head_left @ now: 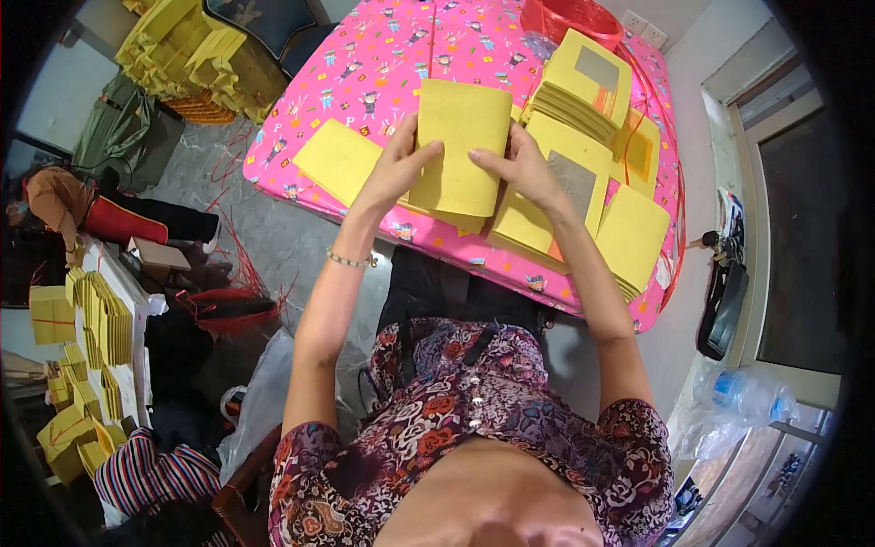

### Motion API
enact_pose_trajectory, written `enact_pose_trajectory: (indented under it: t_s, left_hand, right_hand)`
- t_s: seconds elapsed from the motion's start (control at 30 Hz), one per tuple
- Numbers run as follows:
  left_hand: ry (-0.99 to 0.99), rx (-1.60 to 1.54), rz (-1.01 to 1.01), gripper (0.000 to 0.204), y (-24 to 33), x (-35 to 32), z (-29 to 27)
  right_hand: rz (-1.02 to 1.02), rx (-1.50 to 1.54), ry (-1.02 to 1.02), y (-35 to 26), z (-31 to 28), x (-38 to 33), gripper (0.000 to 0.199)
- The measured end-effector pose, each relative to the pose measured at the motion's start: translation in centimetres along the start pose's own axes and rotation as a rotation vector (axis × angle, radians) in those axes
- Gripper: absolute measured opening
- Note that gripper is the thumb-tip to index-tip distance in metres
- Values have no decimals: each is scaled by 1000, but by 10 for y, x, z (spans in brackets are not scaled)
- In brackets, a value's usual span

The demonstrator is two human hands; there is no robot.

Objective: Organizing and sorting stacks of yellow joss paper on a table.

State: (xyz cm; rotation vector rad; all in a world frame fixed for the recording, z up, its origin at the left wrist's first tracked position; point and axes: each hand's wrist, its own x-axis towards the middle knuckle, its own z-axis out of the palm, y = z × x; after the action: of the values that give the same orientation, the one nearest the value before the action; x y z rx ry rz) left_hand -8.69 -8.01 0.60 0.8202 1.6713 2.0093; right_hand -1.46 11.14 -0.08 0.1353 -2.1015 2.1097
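Both my hands grip a yellow paper bundle (463,137), its top face bowed slightly, above the near edge of the pink-covered table. My left hand (401,164) closes on its left side, thumb on top. On its right side my right hand (524,169) does the same. Beneath and left of it lies flat yellow paper (335,159). Just right of my right hand is a yellow stack with a grey rectangle (572,182). Behind that stands a thicker, similar stack (583,77). A plain yellow stack (633,235) rests at the table's right edge.
A coil of red plastic strapping (574,20) sits at the table's back, strands trailing down the right side. To the left, a person (64,205) leans by a side table (137,342) with yellow bundles. More yellow bundles (200,55) are heaped back left. Red strands (241,273) cross the floor.
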Motion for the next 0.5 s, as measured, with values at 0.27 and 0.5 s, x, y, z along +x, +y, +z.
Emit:
enact_pose_trajectory:
  t_s: [0.27, 0.5]
  left_hand:
    - [18, -102, -320, 41, 12, 4, 10]
    - [42, -142, -382, 38, 14, 3, 12]
  right_hand:
    - [331, 170, -56, -1, -7, -3, 49]
    - [311, 219, -88, -4, -5, -8, 55]
